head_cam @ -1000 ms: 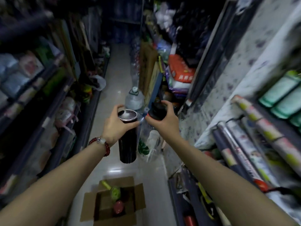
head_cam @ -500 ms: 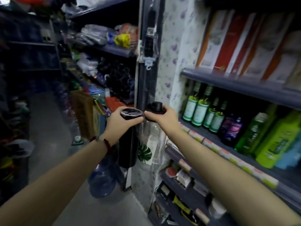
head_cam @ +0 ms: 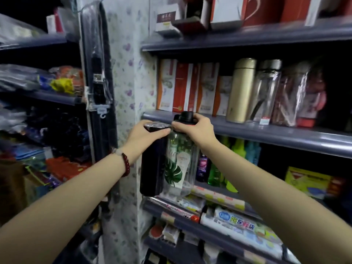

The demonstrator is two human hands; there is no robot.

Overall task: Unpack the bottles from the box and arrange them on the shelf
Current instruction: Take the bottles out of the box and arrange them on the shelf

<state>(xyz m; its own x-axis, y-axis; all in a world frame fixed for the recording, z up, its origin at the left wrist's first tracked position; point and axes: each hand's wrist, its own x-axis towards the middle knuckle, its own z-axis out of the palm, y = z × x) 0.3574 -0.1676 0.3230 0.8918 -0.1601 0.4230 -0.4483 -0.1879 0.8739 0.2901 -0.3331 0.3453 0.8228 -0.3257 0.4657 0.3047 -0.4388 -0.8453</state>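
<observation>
My left hand (head_cam: 142, 137) grips the top of a tall black bottle (head_cam: 151, 168) that hangs below it. My right hand (head_cam: 196, 130) holds a clear bottle (head_cam: 178, 164) with a green leaf print and a black cap by its neck. Both bottles hang side by side, touching, just in front of the grey shelf edge (head_cam: 266, 132). On that shelf stand a gold flask (head_cam: 241, 90), a clear glass bottle (head_cam: 265, 92) and wrapped bottles (head_cam: 293, 96). The box is out of view.
Red and white cartons (head_cam: 188, 88) fill the left part of the same shelf. Mug boxes (head_cam: 226, 12) sit on the shelf above. Green and purple bottles (head_cam: 211, 172) and rolls (head_cam: 219, 197) crowd the lower shelves. A flowered pillar (head_cam: 127, 92) stands left of the shelving.
My view has swung up from the floor and the open box to the shelving. Both hands have risen with their bottles to the level of the flask shelf.
</observation>
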